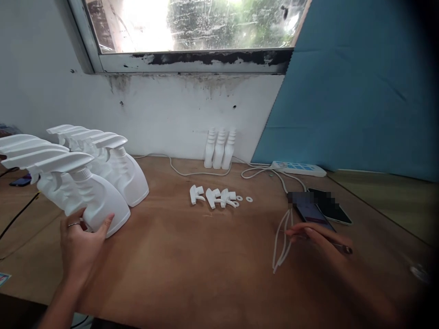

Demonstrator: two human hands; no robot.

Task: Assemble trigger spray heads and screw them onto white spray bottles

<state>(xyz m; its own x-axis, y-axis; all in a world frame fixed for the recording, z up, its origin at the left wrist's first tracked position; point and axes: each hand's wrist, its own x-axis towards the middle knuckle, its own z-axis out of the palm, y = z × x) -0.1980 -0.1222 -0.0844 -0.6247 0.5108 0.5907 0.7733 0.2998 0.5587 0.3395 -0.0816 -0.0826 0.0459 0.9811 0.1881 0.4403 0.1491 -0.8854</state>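
Note:
On the left of the table, my left hand [82, 233] grips the lower part of the nearest white spray bottle [106, 205], its thumb and fingers spread around the body. More white spray bottles [128, 176] stand in rows behind it. At the right, the fingers of my right hand [308, 233] are pinched together around thin white tubes [283, 246], which hang down toward the table. Several white trigger heads [196, 194] lie mid-table, with small white rings [249, 199] beside them.
Three small white bottles [218, 151] stand against the wall. A white cable [187, 174] runs along the table's back to a power strip [298, 168]. Two phones [331, 205] lie beyond my right hand. Another phone [21, 180] is at the far left.

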